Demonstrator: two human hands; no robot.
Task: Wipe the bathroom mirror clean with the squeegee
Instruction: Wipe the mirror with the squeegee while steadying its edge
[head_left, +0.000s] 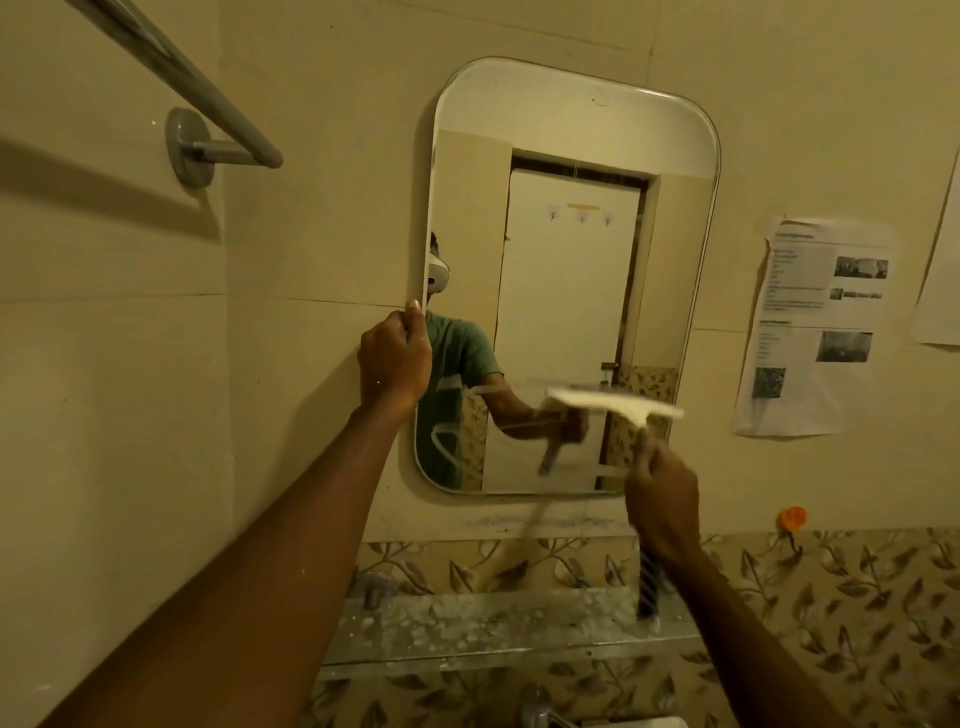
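Observation:
A rounded rectangular mirror (571, 249) hangs on the beige tiled wall. My left hand (395, 358) grips its left edge about halfway up, thumb on the rim. My right hand (660, 499) is closed around the handle of a white squeegee (618, 402). The squeegee's blade lies roughly level against the lower right part of the glass and looks blurred. Its dark handle end sticks out below my wrist. Curved wet streaks show on the lower left of the glass.
A metal towel rail (208, 98) juts out at upper left. A glass shelf (493, 623) runs below the mirror, above a tap (540, 712). Printed sheets (815, 327) are stuck to the wall right of the mirror, with an orange hook (790, 519) lower down.

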